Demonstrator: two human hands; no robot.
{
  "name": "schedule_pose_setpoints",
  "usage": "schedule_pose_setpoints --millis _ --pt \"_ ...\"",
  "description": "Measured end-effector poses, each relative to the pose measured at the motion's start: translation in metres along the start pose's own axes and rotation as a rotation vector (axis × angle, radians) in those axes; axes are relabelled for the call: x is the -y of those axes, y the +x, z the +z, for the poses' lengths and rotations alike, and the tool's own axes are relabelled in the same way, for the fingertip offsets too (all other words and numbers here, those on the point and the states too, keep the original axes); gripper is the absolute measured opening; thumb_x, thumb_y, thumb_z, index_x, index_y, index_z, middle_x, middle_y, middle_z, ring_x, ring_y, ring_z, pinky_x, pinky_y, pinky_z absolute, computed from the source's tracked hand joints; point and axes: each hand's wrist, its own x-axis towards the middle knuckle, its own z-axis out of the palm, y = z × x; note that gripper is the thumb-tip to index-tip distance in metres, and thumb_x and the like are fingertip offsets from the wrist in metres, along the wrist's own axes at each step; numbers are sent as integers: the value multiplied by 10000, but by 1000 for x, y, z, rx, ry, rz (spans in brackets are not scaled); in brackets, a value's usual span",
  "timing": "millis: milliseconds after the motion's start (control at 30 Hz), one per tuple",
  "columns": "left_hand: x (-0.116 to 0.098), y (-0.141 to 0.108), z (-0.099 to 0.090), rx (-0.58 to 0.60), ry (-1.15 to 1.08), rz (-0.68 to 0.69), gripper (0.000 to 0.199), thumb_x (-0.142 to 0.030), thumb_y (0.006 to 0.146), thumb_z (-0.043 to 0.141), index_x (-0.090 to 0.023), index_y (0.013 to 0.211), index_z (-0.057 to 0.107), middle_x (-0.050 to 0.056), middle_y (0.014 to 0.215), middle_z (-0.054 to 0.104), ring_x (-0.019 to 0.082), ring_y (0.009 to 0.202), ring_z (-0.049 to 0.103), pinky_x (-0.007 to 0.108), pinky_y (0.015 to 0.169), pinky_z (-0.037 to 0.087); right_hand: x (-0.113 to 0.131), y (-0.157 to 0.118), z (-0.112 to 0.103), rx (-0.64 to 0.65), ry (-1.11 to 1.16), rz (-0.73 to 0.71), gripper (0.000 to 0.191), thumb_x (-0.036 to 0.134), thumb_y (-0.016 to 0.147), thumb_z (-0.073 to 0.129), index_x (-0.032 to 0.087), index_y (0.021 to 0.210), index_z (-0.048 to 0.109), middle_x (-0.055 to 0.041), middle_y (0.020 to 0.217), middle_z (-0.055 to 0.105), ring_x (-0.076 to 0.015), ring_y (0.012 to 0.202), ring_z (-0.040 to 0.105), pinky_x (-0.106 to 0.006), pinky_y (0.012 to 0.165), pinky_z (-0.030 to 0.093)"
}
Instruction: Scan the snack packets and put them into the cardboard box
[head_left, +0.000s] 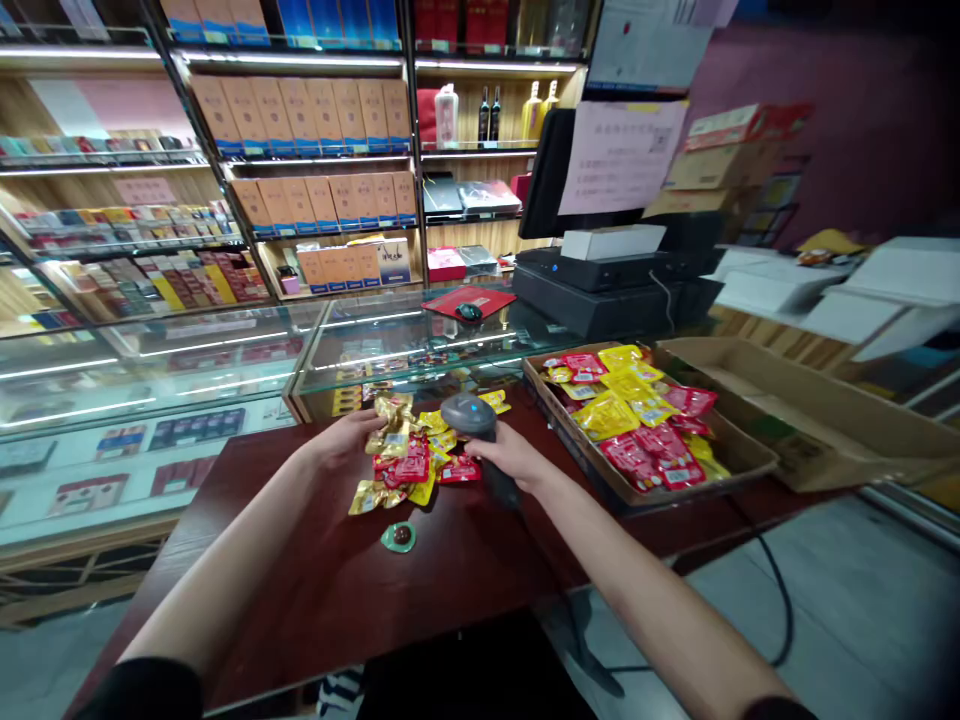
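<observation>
My right hand (511, 456) is wrapped round the handle of a dark grey barcode scanner (469, 412), its head tilted over a pile of small snack packets. My left hand (346, 438) grips a gold packet (393, 428) at the pile's left side. Beneath and beside it lie red packets (411, 464) and yellow packets (441, 440), with another gold packet (373, 495) at the near edge. A green wrapper with a round brown piece (400, 537) rests on the dark red tabletop (322, 590), nearer to me.
Right of the pile stands an open cardboard box (637, 492) full of red and yellow packets. A glass display counter (390, 335) runs behind, with a mouse (469, 312) on a red mat. A monitor (546, 175) stands at the back right. The scanner's cable hangs towards the floor.
</observation>
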Motion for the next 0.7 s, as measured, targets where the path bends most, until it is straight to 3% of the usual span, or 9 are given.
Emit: schedule_pose_setpoints --millis 100,200,300,467,600,700 --pt "-1 -6 30 193 -262 -110 272 -182 759 638 -135 1027 627 109 945 693 217 842 668 335 781 511 7 11 15 11 146 -21 319 177 610 630 155 922 694 -33 871 700 -173 845 611 -297 805 457" --pt "8 -2 51 246 -316 -120 247 -224 775 646 -110 994 639 129 942 692 216 839 668 327 769 520 7 19 22 -36 165 8 263 160 588 618 141 837 700 -18 751 685 -145 727 593 -261 717 456" --pt "18 9 62 140 -215 -41 266 -303 730 714 -106 901 659 118 867 697 180 745 659 283 697 521 4 18 23 -86 108 12 184 166 584 606 127 747 683 0 643 645 -133 648 564 -254 662 444" --pt "23 24 69 -144 -177 6 347 -317 550 834 -123 777 658 57 720 680 135 612 615 257 609 500 -1 -11 27 -203 -10 13 163 190 597 625 136 743 672 -1 697 656 -137 679 585 -262 670 465" --pt "14 29 72 -173 -220 30 382 -329 487 859 -147 756 656 29 691 667 118 588 591 251 591 481 -9 -36 46 -177 112 177 154 231 637 624 151 768 624 -30 717 657 -150 583 617 -254 495 490" --pt "4 30 74 -171 -205 30 384 -333 484 857 -159 761 655 26 715 670 113 609 589 241 597 464 -19 -42 61 -192 123 232 85 212 642 610 154 690 570 -18 626 625 -121 443 578 -201 359 429"
